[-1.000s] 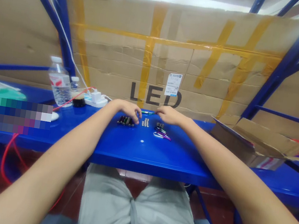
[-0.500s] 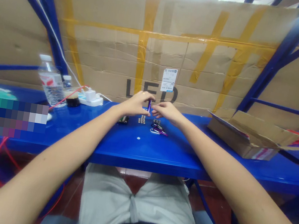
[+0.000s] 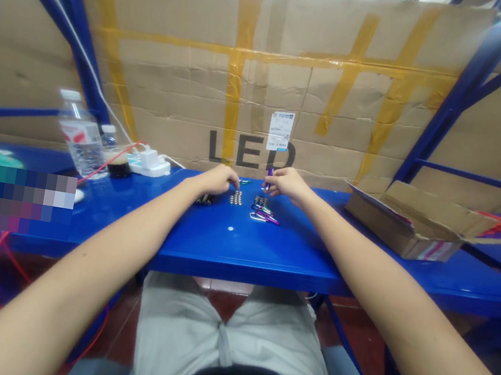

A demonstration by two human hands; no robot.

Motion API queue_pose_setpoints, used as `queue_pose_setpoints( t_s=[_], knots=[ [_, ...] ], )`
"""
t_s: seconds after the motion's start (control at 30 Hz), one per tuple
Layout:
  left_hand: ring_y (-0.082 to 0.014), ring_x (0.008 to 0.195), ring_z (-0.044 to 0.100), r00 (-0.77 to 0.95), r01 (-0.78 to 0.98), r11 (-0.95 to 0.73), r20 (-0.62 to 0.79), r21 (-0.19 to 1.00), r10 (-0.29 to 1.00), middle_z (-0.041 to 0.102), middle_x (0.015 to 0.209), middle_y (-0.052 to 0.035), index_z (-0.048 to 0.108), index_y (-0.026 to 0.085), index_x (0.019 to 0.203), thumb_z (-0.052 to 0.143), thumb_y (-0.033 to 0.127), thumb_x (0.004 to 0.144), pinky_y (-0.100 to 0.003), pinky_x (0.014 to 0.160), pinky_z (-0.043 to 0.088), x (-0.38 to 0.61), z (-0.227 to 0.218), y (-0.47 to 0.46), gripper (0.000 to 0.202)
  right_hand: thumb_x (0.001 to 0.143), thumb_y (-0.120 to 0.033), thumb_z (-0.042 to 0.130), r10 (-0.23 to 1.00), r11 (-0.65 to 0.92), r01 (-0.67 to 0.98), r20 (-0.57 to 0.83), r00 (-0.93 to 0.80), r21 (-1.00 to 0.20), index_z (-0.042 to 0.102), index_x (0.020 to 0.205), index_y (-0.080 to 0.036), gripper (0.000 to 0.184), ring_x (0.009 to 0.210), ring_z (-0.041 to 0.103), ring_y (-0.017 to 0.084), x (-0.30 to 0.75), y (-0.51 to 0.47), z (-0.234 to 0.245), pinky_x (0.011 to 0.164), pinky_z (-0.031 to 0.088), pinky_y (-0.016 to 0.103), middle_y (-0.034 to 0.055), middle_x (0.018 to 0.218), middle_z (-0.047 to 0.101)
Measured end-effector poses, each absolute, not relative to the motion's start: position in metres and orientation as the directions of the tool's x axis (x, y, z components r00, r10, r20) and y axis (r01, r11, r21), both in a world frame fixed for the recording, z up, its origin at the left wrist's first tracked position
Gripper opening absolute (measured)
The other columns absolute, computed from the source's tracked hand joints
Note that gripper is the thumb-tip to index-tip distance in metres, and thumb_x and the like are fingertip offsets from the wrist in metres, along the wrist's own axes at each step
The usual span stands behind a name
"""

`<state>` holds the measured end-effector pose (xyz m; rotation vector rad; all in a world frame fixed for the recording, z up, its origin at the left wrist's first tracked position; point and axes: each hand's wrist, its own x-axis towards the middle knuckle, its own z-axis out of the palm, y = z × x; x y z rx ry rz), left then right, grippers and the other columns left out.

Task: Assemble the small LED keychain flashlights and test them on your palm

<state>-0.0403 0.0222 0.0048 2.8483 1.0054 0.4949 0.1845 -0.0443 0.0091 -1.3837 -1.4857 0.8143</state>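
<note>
Your right hand (image 3: 291, 184): fingers pinching purple tube (image 3: 270, 176), upright. Carabiner-like clips (image 3: 265, 217) on table (image 3: 240, 250), nearer you than those fingers. Your left hand (image 3: 217, 178): fingers bent down at small metal pieces (image 3: 236, 198); can't tell if pinching any.

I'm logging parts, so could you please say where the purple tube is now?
In the head view, the right hand holds the purple tube upright, just below the white label.

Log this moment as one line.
left hand: at small round silver pieces, contact unclear | right hand: holding slim purple cylinder upright | at right: open brown cardboard box
</note>
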Motion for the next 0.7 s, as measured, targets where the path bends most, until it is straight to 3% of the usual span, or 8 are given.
queue_pose_setpoints(
  t_s=[0.37, 0.7],
  knots=[
    [-0.0203, 0.112, 0.069, 0.73, 0.624, -0.746, 0.168, 0.233, 0.663, 0.078, 0.112, -0.0022, 0.083, 0.023, 0.1, 0.044, 0.001, 0.06, -0.026, 0.103, 0.047, -0.04, -0.004, 0.036, 0.06, 0.092, -0.009, 0.061, 0.984, 0.162, 0.391, 0.178, 0.003, -0.906, 0.063, 0.07, -0.011, 0.022, 0.063, 0.069, 0.014, 0.182, -0.043, 0.006, 0.056, 0.057, 0.023, 0.0119, 0.081, 0.073],
    [-0.0198, 0.112, 0.069, 0.693, 0.66, -0.718, 0.19, 0.222, 0.696, 0.078, 0.112, -0.0031, 0.082, 0.022, 0.1, 0.047, -0.001, 0.061, -0.026, 0.106, 0.047, -0.046, -0.006, 0.043, 0.057, 0.091, -0.009, 0.062, 0.984, 0.169, 0.402, 0.178, -0.014, -0.9, 0.064, 0.072, -0.01, 0.02, 0.063, 0.068, 0.013, 0.181, -0.045, 0.007, 0.054, 0.055, 0.021, 0.0119, 0.083, 0.074]
  ],
)
